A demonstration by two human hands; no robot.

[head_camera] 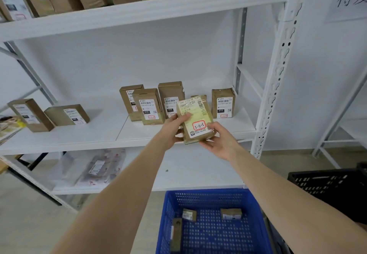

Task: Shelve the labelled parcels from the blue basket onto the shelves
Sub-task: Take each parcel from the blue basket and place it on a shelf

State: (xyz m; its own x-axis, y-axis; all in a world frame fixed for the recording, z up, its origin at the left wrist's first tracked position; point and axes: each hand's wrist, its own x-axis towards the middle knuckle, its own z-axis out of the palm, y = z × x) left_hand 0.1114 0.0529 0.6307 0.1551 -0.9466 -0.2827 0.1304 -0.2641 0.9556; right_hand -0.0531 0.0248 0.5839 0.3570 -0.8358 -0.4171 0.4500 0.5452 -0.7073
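Cardboard parcel (195, 119), shrink-wrapped with a yellowish label sheet, sits in both my hands at the front edge of the middle shelf (79, 140); left hand (174, 129) is closed round its left side, thumb across the face, fingers under; right hand (219, 140) cups the lower right corner, thumb on the face near the red-bordered sticker (199, 125) reading 3-3-5; the parcel is tilted back, label toward me, not yet resting on the board as far as I can tell.

Behind it a row of standing boxes (148, 105) fills the middle of the shelf, another upright box (223, 102) just to the right; the gap between them is narrow and partly hidden by the parcel I hold; two more boxes (66, 114) lie well apart on the left. Blue basket (214, 196) is below with three small parcels (231, 214) left on its floor, so the job is not finished.

Risks, my judgement: pushing forward into that gap could knock the upright boxes, they look easy to topple domino-style; wrap looks slick, so releasing one hand early could let the parcel slip off the shelf lip and drop toward the basket; stickers nearby seem to read a different code, too small to be sure, so this may be the wrong slot; setting it face-in would hide the sticker.
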